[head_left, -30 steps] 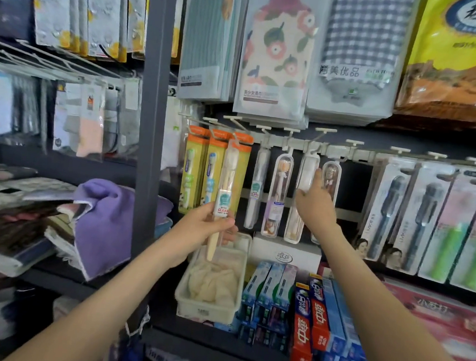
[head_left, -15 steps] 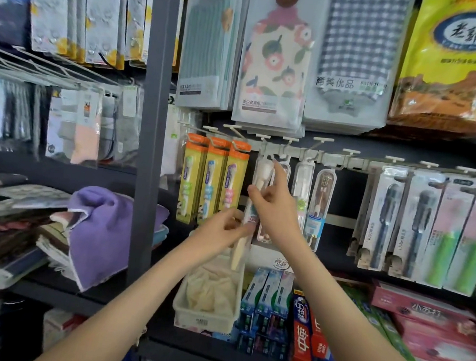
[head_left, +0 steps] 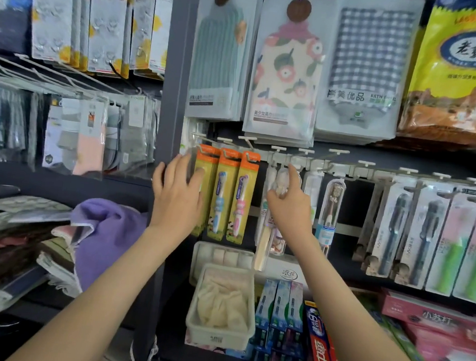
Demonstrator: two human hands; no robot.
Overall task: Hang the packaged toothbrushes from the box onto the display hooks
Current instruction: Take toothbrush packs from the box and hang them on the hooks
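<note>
My right hand [head_left: 289, 205] pinches the top of a clear packaged toothbrush [head_left: 265, 239] with a beige handle and holds it up against a white display hook [head_left: 296, 163], index finger pointing up. The pack hangs down beside other clear toothbrush cases [head_left: 330, 210]. My left hand [head_left: 177, 192] lies with straight fingers on the leftmost of three orange kids' toothbrush packs [head_left: 221, 193]; it holds nothing. Below them a white plastic box [head_left: 218, 339] with cream-coloured contents stands on the shelf.
A dark upright post [head_left: 175, 90] runs just left of my left hand. Electric toothbrush packs [head_left: 426, 238] fill the hooks to the right. Toothpaste boxes [head_left: 281, 306] stand beside the white box. Folded towels [head_left: 107, 235] lie on the left shelf, and bagged goods hang above.
My left hand let go of the toothbrush's lower end and moved up and left onto the orange packs. My right hand lifted the pack's top to the hook.
</note>
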